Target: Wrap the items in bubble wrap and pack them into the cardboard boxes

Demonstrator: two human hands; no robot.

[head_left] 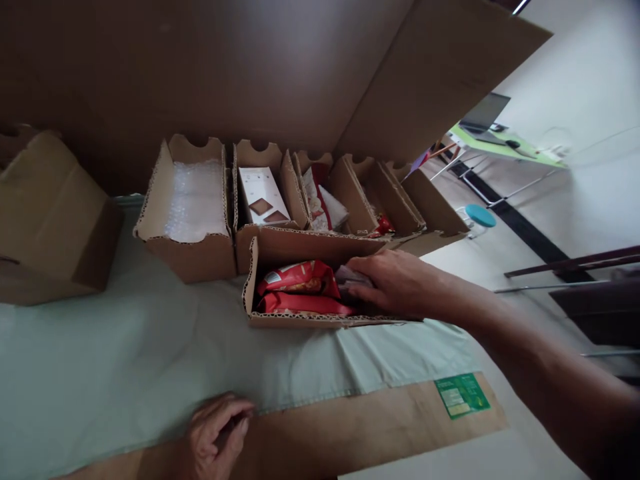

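Note:
My right hand (393, 280) reaches into a low cardboard box (295, 323), its fingers closed on a greyish, see-through plastic packet (350, 277). Just left of those fingers lie two red snack packets, an upper one (300, 277) and a lower one (305, 305). The far right inside of this box is hidden by the hand. Near the front table edge rests my left hand (220, 433), loosely curled with a gap between thumb and fingers. Nothing shows in it.
Behind stands a row of cardboard bins, one with bubble wrap (197, 200), one with a white box (263, 193), others with packets (325, 203). A larger carton (55, 220) is at left. Cardboard (225, 67) rises behind. A green cloth (165, 347) covers the table.

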